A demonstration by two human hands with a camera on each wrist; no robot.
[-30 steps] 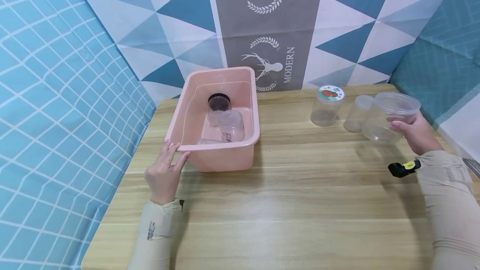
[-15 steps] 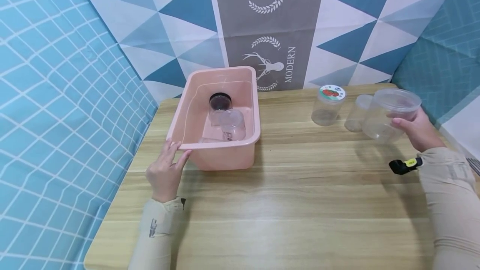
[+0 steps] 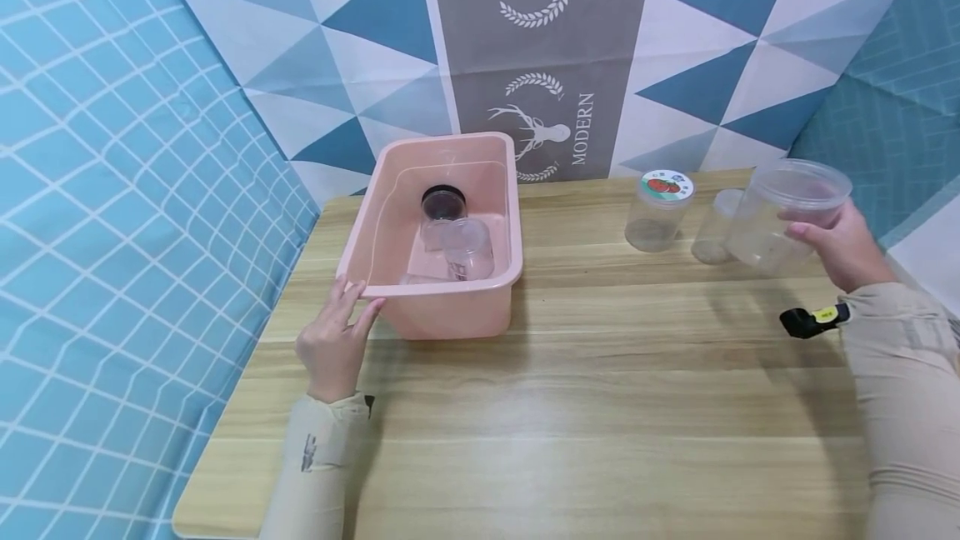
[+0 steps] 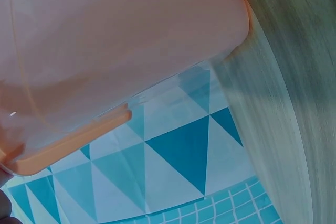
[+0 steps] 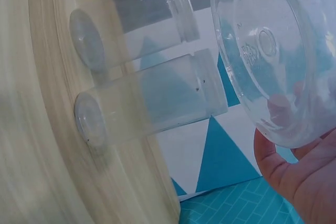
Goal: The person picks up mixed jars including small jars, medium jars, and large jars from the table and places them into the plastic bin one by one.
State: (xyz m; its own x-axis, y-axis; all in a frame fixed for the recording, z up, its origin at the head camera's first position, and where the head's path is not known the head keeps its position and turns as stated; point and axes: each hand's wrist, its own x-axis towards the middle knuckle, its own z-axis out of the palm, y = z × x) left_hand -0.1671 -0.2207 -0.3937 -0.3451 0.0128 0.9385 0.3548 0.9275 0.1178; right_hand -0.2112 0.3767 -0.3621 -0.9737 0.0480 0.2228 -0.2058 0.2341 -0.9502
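My right hand [image 3: 853, 247] grips a wide clear plastic tub [image 3: 780, 219] by its side, and the right wrist view shows the tub's base [image 5: 273, 61] lifted off the table. Beside it stand a slim clear jar [image 3: 715, 236] and a clear jar with a tomato-printed lid [image 3: 660, 215]. At the near left corner of the pink basin [image 3: 450, 315], my left hand [image 3: 333, 344] pinches the rim between thumb and fingers. Inside the basin lie a black-lidded jar [image 3: 444, 205] and a clear jar [image 3: 468, 248]; another clear piece near the front wall is partly hidden.
The wooden table [image 3: 592, 407] carries everything, with the basin at its back left and the jars along its back right. Patterned cloth [image 3: 540, 40] hangs behind, and a blue tiled-pattern sheet [image 3: 112, 215] borders the left side.
The right hand has raised the wide tub from the table, moving it slightly up and to the right. The left hand keeps its hold on the basin rim.
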